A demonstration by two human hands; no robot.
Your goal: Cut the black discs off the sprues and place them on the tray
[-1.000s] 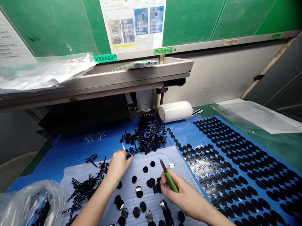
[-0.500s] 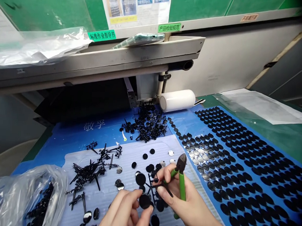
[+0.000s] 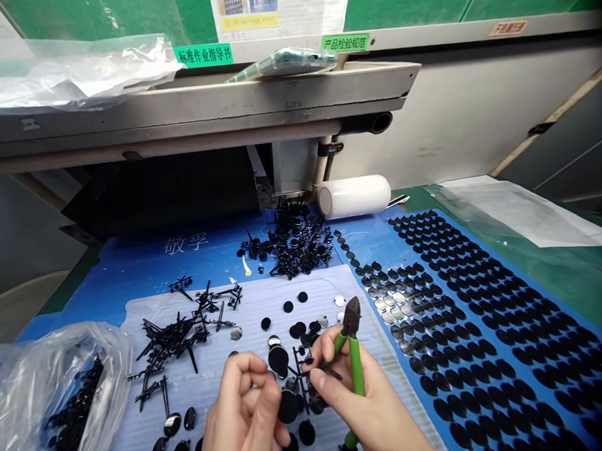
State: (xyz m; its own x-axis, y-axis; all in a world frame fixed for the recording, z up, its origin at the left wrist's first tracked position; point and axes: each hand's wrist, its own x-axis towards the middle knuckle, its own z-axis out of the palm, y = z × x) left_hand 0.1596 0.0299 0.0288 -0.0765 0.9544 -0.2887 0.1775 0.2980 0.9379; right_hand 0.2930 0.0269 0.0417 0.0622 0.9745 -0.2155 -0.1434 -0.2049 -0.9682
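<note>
My right hand (image 3: 368, 401) is closed round side cutters (image 3: 355, 367) with green handles, jaws pointing up. Its thumb and finger also pinch a black plastic sprue (image 3: 300, 378) with round discs on its branches. A large black disc (image 3: 278, 361) and a second disc (image 3: 288, 407) sit on the sprue's left side. Close beside them is my left hand (image 3: 246, 409), its fingers curled and thumb pressed in; whether anything is between them is hidden. Several loose black discs (image 3: 306, 432) lie on the pale sheet (image 3: 214, 381) under both hands.
Bare sprues (image 3: 173, 339) lie in a heap at left, beside a clear plastic bag (image 3: 109, 377) of black parts. Further back are a pile of uncut parts (image 3: 300, 242) and a white roll (image 3: 355, 196). Rows of discs (image 3: 502, 301) cover the blue mat at right.
My left hand has drawn slightly left from the lower disc, its fingers curling in. My right hand, with cutters and sprue, has shifted a little left. The camera view has tilted slightly.
</note>
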